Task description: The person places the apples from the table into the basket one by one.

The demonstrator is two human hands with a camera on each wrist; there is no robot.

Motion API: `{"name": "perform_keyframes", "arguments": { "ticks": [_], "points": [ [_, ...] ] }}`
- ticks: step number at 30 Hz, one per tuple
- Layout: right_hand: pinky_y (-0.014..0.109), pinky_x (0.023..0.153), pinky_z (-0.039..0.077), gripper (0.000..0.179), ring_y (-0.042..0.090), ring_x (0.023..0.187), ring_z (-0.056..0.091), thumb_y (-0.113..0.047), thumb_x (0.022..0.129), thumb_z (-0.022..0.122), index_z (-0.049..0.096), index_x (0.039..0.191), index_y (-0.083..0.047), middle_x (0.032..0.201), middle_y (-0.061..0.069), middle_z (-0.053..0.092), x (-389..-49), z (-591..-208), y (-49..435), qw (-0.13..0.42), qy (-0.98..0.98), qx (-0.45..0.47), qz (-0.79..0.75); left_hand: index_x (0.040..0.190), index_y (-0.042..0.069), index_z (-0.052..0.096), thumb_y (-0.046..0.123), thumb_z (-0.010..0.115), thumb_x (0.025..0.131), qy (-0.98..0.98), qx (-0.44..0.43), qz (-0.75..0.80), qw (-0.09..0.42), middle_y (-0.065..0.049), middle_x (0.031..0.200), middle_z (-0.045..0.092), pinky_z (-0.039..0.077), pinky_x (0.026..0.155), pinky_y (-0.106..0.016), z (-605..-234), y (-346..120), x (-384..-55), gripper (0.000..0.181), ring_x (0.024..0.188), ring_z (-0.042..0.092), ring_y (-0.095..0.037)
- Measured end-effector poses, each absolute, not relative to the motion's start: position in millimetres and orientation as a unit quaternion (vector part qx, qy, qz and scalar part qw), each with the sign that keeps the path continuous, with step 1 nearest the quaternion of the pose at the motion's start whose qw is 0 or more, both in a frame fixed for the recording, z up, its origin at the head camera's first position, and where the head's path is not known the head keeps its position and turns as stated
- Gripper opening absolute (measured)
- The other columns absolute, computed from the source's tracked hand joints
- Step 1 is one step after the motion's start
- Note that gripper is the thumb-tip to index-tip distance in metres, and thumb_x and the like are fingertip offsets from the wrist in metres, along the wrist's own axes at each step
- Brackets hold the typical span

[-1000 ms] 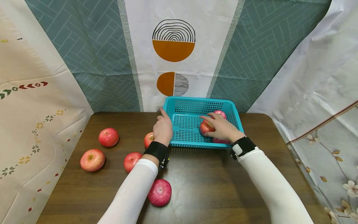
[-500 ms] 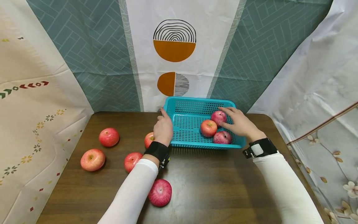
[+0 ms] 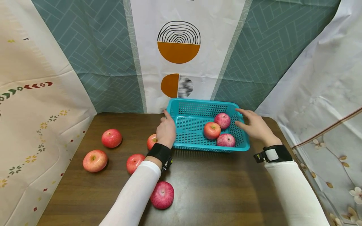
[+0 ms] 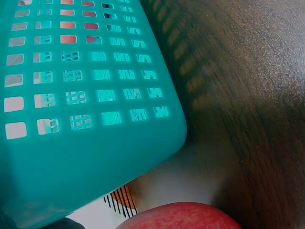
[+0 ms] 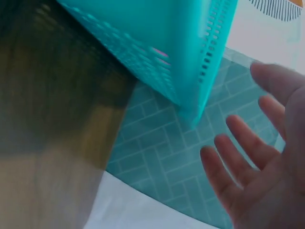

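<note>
A turquoise plastic basket (image 3: 185, 124) stands at the back of the table. At its right end are three apples: an orange-red one (image 3: 212, 130) and two dark pinkish-red ones, one behind (image 3: 222, 121) and one in front (image 3: 225, 140). My left hand (image 3: 166, 131) is at the basket's left rim, index finger pointing forward; its thumb and other fingertips are hidden. The left wrist view shows the basket's end wall (image 4: 95, 157) up close. By the right rim is my right hand (image 3: 255, 127), holding nothing, its fingers apart from the basket's corner (image 5: 188, 90) in the right wrist view.
Several apples lie on the brown table (image 3: 209, 188), left of the basket and in front: a red one (image 3: 112, 138), an orange-red one (image 3: 95, 160), a dark pink one (image 3: 162, 195), and others partly behind the left arm. Patterned cloth (image 3: 181, 47) hangs behind.
My right hand has moved right from over the apples in the basket to its right rim, uncovering all three apples. My left hand stays at the left rim.
</note>
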State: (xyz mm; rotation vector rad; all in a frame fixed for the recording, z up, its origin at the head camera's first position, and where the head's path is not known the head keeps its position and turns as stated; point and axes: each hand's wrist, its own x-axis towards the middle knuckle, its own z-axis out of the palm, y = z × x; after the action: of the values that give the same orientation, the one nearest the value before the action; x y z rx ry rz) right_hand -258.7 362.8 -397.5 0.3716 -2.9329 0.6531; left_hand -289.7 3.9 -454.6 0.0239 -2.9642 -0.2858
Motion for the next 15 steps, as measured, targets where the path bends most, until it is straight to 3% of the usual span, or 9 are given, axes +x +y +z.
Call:
{"name": "perform_keyframes", "arguments": {
  "ticks": [3, 9, 15],
  "points": [
    [0.069, 0.099, 0.038, 0.067, 0.043, 0.128, 0.040, -0.033, 0.096, 0.064, 0.037, 0.153, -0.011, 0.147, 0.024, 0.040, -256, -405, 364, 0.067, -0.968, 0.085, 0.227, 0.153, -0.007, 0.021, 0.009, 0.051, 0.099, -0.992, 0.008, -0.096, 0.082, -0.017, 0.085, 0.053, 0.052, 0.044, -0.032, -455, 4, -290, 0.064, 0.043, 0.051, -0.018],
    [0.073, 0.099, 0.033, 0.086, 0.052, 0.132, 0.030, -0.034, 0.097, 0.060, 0.009, 0.158, -0.002, 0.151, 0.036, 0.024, -249, -424, 358, 0.026, -0.964, -0.004, 0.263, 0.154, -0.008, 0.016, 0.008, 0.048, 0.101, -0.993, 0.004, -0.084, 0.083, -0.017, 0.084, 0.052, 0.053, 0.045, -0.033, -455, 4, -289, 0.064, 0.043, 0.051, -0.018],
    [0.071, 0.092, 0.042, 0.082, 0.052, 0.125, 0.040, -0.026, 0.101, 0.052, -0.002, 0.158, -0.003, 0.148, 0.035, 0.030, -243, -442, 345, -0.012, -0.932, -0.065, 0.357, 0.154, -0.007, 0.019, 0.007, 0.048, 0.101, -0.993, 0.005, -0.081, 0.088, -0.017, 0.084, 0.053, 0.052, 0.044, -0.033, -455, 4, -290, 0.061, 0.043, 0.051, -0.018]
  ]
}}
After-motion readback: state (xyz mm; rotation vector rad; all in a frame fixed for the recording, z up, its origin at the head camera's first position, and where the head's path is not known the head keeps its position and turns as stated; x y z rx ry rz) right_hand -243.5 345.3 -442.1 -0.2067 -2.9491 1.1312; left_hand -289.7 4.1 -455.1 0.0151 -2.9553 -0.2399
